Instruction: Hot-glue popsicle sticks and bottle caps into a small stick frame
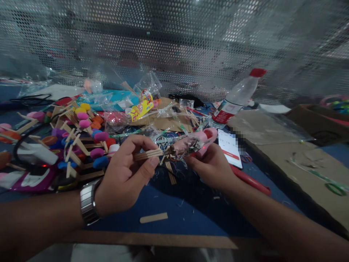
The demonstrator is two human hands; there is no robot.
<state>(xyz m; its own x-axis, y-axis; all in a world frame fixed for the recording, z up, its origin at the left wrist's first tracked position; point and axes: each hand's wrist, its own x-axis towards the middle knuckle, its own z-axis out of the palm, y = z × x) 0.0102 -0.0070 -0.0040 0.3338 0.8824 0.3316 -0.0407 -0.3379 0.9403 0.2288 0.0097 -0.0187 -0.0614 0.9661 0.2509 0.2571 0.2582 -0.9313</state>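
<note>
Several wooden craft sticks lie stacked between the thumb and fingers of my left hand, which wears a metal-banded watch. My right hand grips a pink hot glue gun with a stained, wrapped-looking front. Its nozzle points left at the ends of the sticks; whether it touches them I cannot tell. Under the hands lie more craft sticks and small rubber bands. One short stick piece rests alone near the table's front edge.
At left is a heap of stick pieces with coloured round caps, beside a purple-and-white device with a black cable. A bottle, a phone and a red handle are at right. A yellow package lies behind; a perforated metal screen rises beyond.
</note>
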